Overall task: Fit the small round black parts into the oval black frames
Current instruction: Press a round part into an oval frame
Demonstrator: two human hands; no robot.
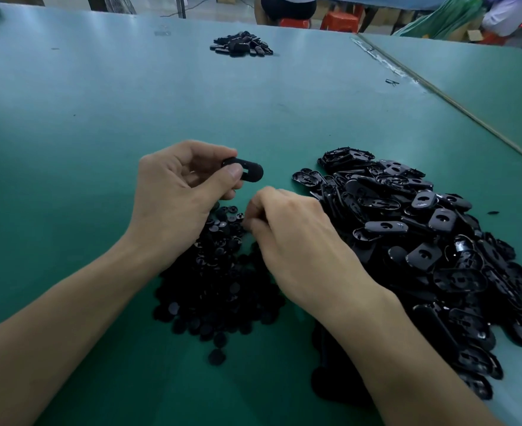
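Pinching an oval frame (245, 171) over the middle of the table (69, 118), the left hand (173, 192) grips one end. The right hand (296, 241) curls into the round parts pile (219, 281), contents hidden. A loose pinch could drop one.

**Posture of the hands and forearms**

Both bare forearms reach forward from the lower edge. The left hand (173, 192) is raised, palm turned inward, pinching an oval frame (247, 171) between thumb and curled fingers. The right hand (293, 241) sits lower, back upward, fingers curled under with their tips hidden.
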